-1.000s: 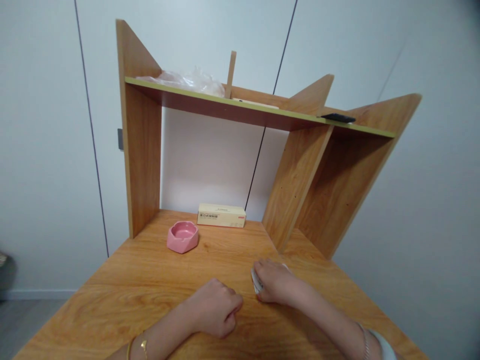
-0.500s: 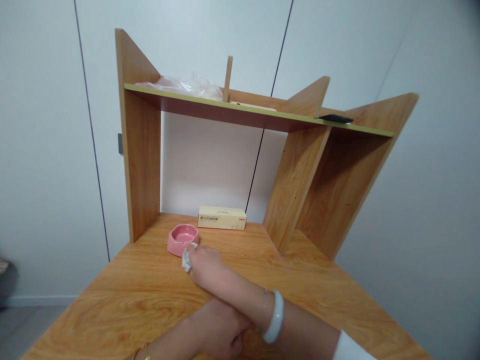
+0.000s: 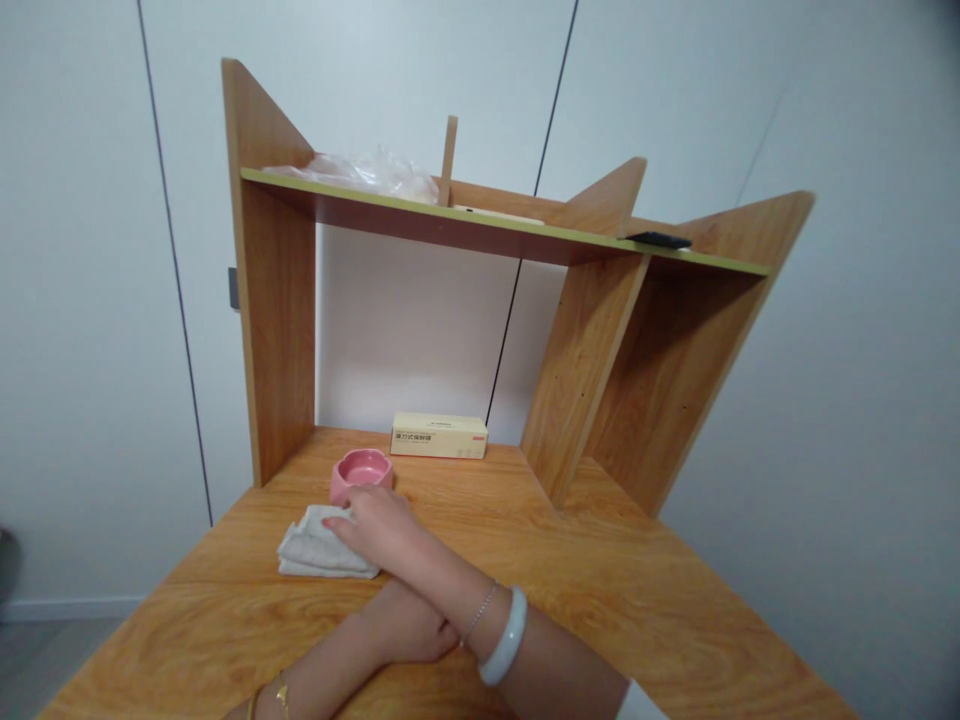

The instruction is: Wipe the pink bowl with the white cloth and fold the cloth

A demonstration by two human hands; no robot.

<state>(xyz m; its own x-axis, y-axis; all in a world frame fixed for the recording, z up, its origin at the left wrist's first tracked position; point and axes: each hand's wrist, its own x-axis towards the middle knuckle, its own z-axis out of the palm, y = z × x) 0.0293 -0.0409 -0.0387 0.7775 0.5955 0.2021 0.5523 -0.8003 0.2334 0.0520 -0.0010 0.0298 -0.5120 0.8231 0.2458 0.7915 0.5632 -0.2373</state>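
Observation:
My right hand (image 3: 379, 525) reaches across to the left and presses a folded white cloth (image 3: 319, 550) onto the wooden desk (image 3: 637, 600), its fingers lying flat on the cloth. Just behind the hand stands a pink ceramic dish (image 3: 361, 472). My left hand (image 3: 409, 630) rests on the desk under my right forearm, which hides most of it; its fingers do not show. A pale bangle and a thin bracelet circle my right wrist.
A cream carton (image 3: 439, 437) lies at the back of the desk below a wooden shelf unit (image 3: 277, 330). Crumpled clear plastic (image 3: 360, 172) and a dark flat object (image 3: 658, 240) sit on the top shelf. White wall panels stand behind.
My right hand has swept from the desk's right side to the left, crossing over my left arm. The cloth, bunched in the hand before, now lies spread under it by the pink dish.

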